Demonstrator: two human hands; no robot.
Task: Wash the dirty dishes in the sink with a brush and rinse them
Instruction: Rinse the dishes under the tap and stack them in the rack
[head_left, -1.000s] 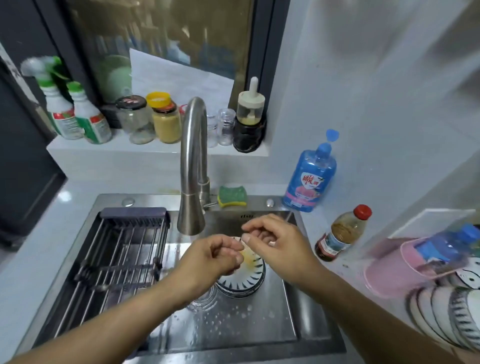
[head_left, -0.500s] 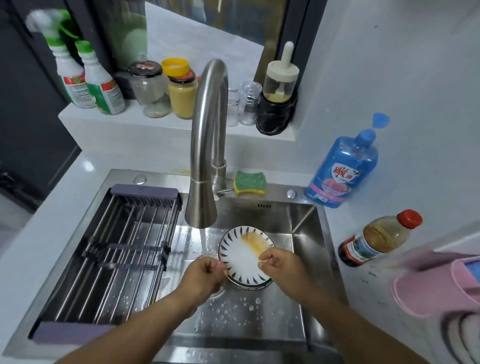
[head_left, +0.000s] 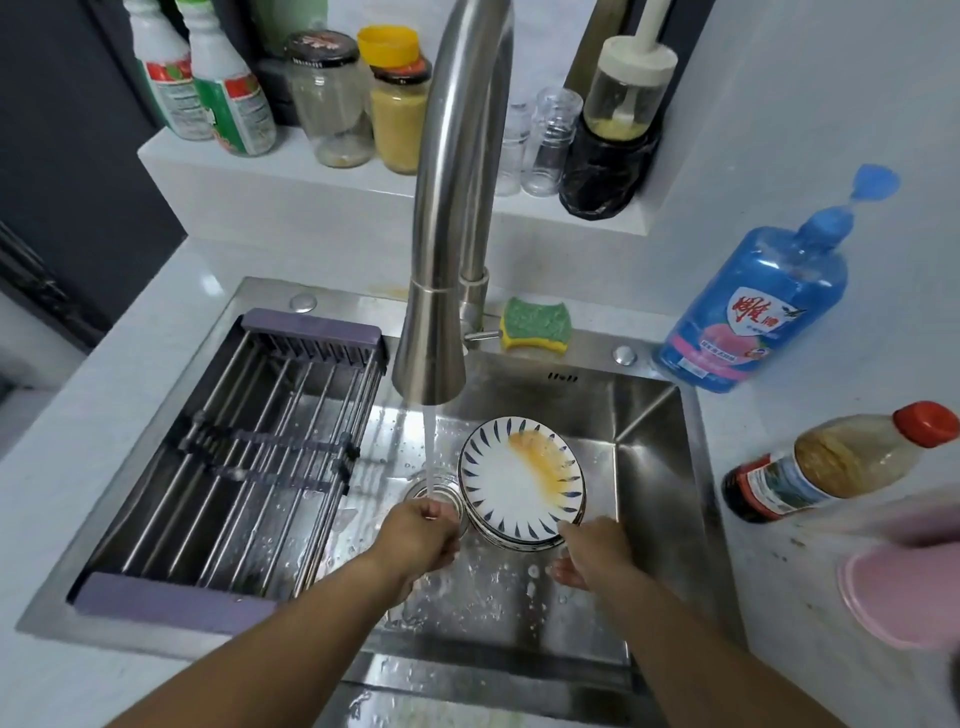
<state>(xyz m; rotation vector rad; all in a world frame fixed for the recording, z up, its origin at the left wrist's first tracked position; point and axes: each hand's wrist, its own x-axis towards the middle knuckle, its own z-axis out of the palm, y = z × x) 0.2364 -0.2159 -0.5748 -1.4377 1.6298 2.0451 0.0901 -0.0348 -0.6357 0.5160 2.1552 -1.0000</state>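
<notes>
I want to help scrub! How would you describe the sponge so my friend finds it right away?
Find the tall steel faucet behind the sink. Right of its base, on the sink's back rim, lies the sponge. Only it is green on top, yellow underneath.

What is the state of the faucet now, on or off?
On. A stream of water falls from the faucet spout onto the left hand.
</notes>
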